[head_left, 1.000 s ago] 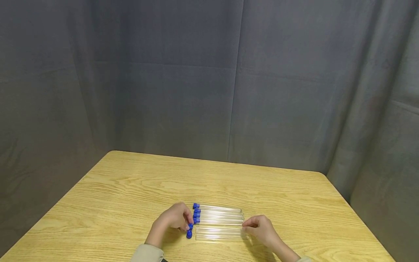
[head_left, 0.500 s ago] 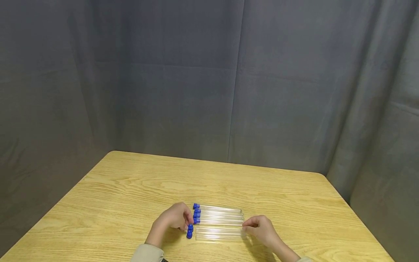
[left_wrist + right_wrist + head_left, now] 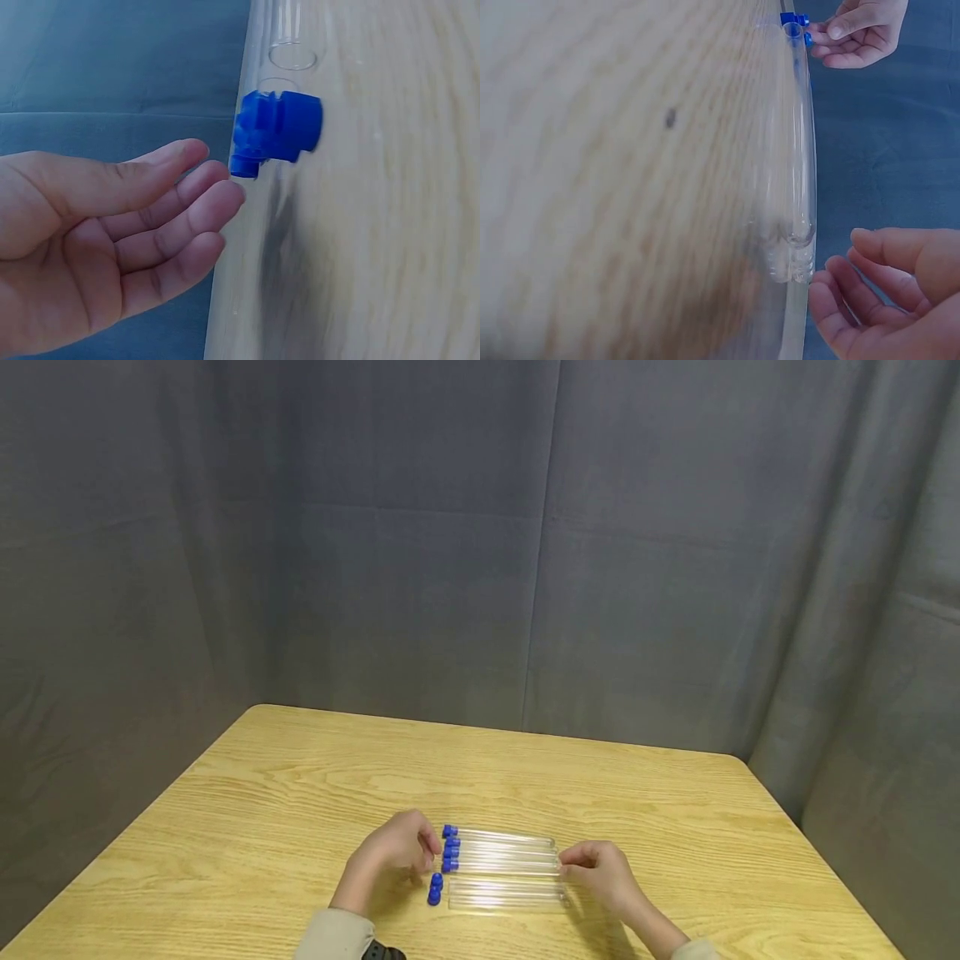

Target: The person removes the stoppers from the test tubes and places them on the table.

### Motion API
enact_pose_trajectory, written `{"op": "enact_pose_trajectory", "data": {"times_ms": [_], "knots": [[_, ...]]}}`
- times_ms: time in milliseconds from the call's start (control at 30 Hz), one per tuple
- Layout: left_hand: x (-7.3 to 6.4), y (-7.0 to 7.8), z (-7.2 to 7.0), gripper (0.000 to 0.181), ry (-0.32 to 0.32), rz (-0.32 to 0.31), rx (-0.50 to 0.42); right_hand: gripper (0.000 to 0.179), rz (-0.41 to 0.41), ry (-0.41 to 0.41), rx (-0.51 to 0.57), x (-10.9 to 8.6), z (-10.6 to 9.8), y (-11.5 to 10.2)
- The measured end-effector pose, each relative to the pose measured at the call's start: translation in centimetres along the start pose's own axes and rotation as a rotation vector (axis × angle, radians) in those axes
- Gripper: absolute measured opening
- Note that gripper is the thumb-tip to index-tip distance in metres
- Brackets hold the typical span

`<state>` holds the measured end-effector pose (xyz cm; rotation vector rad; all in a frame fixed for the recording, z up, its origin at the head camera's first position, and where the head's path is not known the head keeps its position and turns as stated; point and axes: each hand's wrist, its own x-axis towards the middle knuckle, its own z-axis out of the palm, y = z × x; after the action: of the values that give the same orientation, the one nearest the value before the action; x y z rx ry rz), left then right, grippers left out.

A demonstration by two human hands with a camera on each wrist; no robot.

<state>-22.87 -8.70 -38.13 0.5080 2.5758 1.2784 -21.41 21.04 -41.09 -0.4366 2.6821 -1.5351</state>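
Low in the head view, on a wooden table (image 3: 262, 810), a left hand (image 3: 393, 852) hovers with relaxed fingers, grasping nothing, beside two loose blue caps (image 3: 434, 890). Right of them lie clear test tubes (image 3: 502, 868). At their right ends, a right hand (image 3: 600, 872) hovers, loosely curled, empty.

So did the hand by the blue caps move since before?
Yes. The left hand has drawn back a little from the two loose blue caps, toward the table's left side. The caps lie where they were, now uncovered.
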Motion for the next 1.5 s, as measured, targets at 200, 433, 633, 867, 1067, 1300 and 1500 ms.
{"op": "enact_pose_trajectory", "data": {"times_ms": [200, 433, 633, 867, 1067, 1300, 1500], "knots": [[0.1, 0.1, -0.1, 0.022, 0.007, -0.045, -0.013, 0.014, -0.010, -0.020, 0.001, 0.4, 0.0, 0.1], [0.2, 0.0, -0.2, 0.018, 0.000, -0.049, -0.034, 0.012, -0.056, -0.025, -0.046, 1.1, -0.1, -0.1], [0.3, -0.4, -0.3, 0.008, -0.002, -0.040, -0.078, 0.010, -0.107, -0.036, -0.117, 1.6, 0.0, 0.0], [0.5, -0.8, -0.5, 0.017, 0.003, -0.044, -0.165, 0.012, -0.140, -0.054, -0.150, 1.8, 0.1, 0.3], [0.7, -1.0, -0.6, 0.021, -0.015, -0.056, -0.196, 0.011, -0.156, -0.058, -0.186, 1.7, 0.2, 0.2], [0.7, -1.3, -0.5, 0.023, -0.018, -0.069, -0.205, 0.009, -0.129, -0.069, -0.203, 1.8, 0.3, 0.0], [0.6, -1.2, -0.4, 0.024, -0.009, -0.070, -0.206, 0.009, -0.132, -0.072, -0.206, 1.8, 0.3, 0.1]]}}
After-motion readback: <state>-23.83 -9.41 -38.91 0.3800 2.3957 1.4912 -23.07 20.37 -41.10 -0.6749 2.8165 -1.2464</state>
